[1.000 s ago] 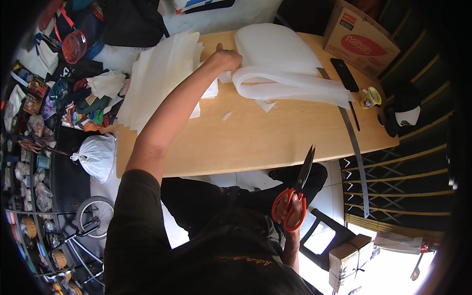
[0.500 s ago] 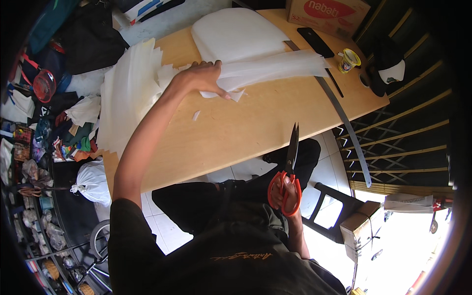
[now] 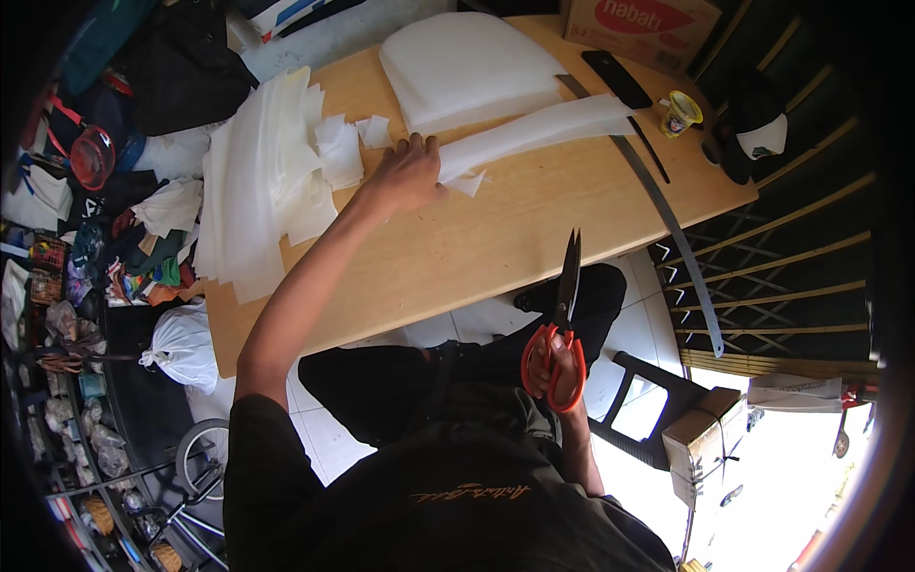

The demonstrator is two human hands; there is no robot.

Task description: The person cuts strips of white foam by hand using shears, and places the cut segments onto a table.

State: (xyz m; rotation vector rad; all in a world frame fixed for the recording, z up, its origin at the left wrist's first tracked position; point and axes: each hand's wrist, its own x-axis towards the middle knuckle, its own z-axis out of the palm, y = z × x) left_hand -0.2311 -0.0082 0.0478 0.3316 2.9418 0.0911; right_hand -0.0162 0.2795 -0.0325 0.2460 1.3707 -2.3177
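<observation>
Foam in a long white strip [image 3: 534, 136] lies across the wooden table [image 3: 457, 248], running from the person's left hand [image 3: 405, 176] out toward two o'clock, where its far end crosses a long metal straightedge [image 3: 667, 214]. That left hand is closed over the near end of the strip, fingers curled on top and pressing it to the wood. The right hand [image 3: 553, 367] is down at five o'clock, off the table edge and over the lap, wrapped through the red handles of the scissors [image 3: 564, 315]; the blades point up toward twelve and sit nearly together, well apart from the strip. To cut well from here, I'd judge the strip wants to be kept flat and taut under the left hand, with the blades opened wide and brought in square to the edge, clear of those fingers. At twelve o'clock from the strip a stack of white foam sheets [image 3: 467, 67] sits on the table, and at nine o'clock a loose heap of cut white pieces [image 3: 267, 181] spills toward the table's edge. Farther out at two o'clock are a small yellow cup [image 3: 681, 112], a black flat object [image 3: 618, 78] and a cardboard box [image 3: 640, 27].
</observation>
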